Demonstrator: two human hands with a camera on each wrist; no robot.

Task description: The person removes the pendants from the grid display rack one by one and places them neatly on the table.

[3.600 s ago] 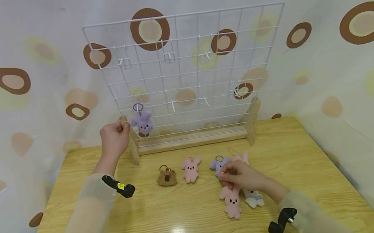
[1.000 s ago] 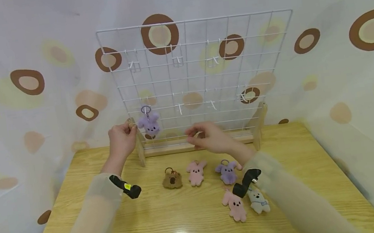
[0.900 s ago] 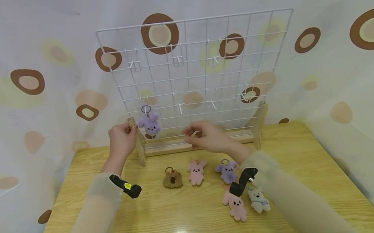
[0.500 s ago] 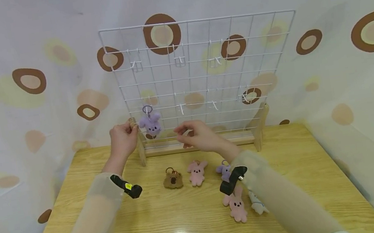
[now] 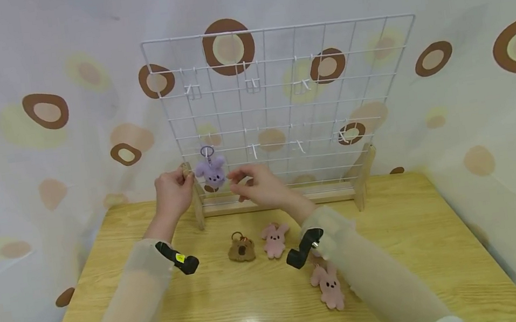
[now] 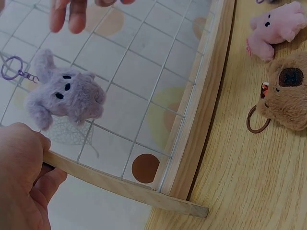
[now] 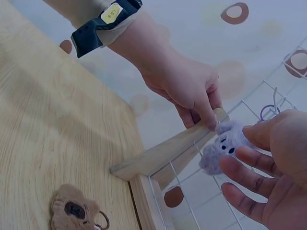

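A purple plush bunny keychain (image 5: 214, 172) hangs by its ring from a hook at the lower left of the white wire grid (image 5: 277, 29). My left hand (image 5: 174, 194) pinches the top of the grid's left wooden post (image 7: 158, 151). Just right of the plush hovers my right hand (image 5: 261, 186), empty, its fingers loosely bent; in the right wrist view the fingers (image 7: 249, 184) are spread, and whether they touch the plush cannot be told. On the table lie a brown bear keychain (image 5: 241, 250) and two pink bunny keychains (image 5: 275, 241).
Several white hooks sit on the grid, among them a lower one (image 5: 254, 151) and an upper left one (image 5: 190, 89). The wooden base bar (image 5: 321, 195) runs along the table's back. My right forearm covers other keychains at the right.
From the plush keychains on the table, my right hand has risen and moved left to beside the hanging purple bunny. My left hand stays on the post. The head view has shifted slightly.
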